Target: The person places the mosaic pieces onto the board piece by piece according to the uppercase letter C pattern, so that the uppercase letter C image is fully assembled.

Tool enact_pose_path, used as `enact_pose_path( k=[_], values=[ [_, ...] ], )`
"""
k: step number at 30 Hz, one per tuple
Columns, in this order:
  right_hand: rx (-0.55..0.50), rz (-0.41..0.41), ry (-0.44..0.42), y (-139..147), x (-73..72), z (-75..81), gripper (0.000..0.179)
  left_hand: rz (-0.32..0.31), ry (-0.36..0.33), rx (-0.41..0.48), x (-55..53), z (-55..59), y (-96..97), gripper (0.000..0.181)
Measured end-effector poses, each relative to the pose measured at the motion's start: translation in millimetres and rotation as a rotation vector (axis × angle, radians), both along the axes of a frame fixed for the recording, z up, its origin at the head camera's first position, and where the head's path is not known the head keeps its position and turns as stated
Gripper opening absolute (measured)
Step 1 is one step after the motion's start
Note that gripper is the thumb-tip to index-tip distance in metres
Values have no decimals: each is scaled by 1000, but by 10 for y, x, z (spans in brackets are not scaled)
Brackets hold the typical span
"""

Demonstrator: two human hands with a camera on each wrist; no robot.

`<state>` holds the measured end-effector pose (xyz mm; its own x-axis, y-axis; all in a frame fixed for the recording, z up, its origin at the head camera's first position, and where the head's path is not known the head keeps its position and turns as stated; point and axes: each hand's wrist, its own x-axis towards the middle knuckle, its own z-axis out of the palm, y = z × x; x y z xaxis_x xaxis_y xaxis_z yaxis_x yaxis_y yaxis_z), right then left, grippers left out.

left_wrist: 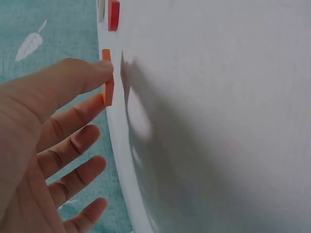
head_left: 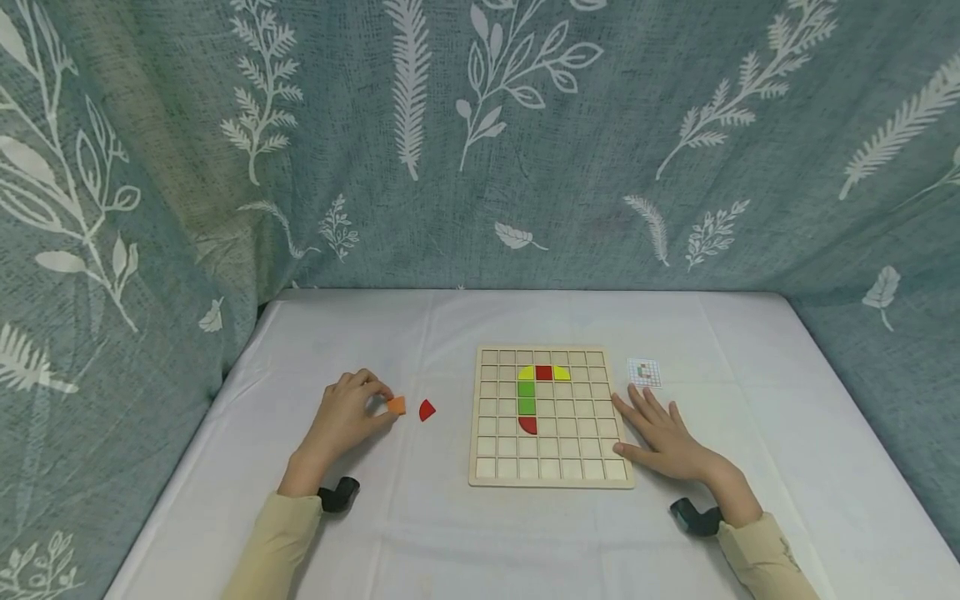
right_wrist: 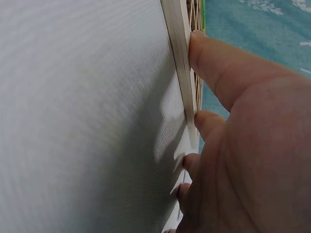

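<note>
My left hand (head_left: 341, 421) pinches an orange square tile (head_left: 397, 405) between thumb and index finger, the other fingers loose. In the left wrist view the orange tile (left_wrist: 108, 80) is seen edge-on, its shadow apart from it on the cloth. Just right of it lies a red quarter-round tile (head_left: 427, 410). My right hand (head_left: 667, 437) is spread flat, thumb and index fingertip resting on the right rim of the wooden grid board (head_left: 551, 482). On the board sit yellow quarter-round tiles (head_left: 561, 374), a red square tile (head_left: 543, 372), green tiles (head_left: 527, 398) and a red quarter-round tile (head_left: 528, 426).
A small printed pattern card (head_left: 643, 372) lies beyond my right fingertips, beside the board. White cloth (head_left: 420, 533) covers the table. A blue-green leaf-patterned curtain (head_left: 450, 208) hangs behind and at both sides. Dark wrist cameras (head_left: 696, 518) sit at both cuffs.
</note>
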<state>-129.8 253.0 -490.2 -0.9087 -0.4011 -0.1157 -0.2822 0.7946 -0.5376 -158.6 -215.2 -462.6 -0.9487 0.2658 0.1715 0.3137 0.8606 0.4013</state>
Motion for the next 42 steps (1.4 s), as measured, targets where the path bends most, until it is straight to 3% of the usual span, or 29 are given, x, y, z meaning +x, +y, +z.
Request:
enact_pose_path(
  k=[7, 32, 42],
  values=[
    [-12, 3, 4, 0, 10, 11, 73, -19, 46, 19, -9, 27, 118, 23],
    [-9, 3, 6, -6, 14, 1, 74, -104, 72, -46, -28, 26, 601, 22],
    [-12, 5, 4, -12, 15, 18, 73, -144, 51, -30, -44, 37, 792, 21]
  ],
)
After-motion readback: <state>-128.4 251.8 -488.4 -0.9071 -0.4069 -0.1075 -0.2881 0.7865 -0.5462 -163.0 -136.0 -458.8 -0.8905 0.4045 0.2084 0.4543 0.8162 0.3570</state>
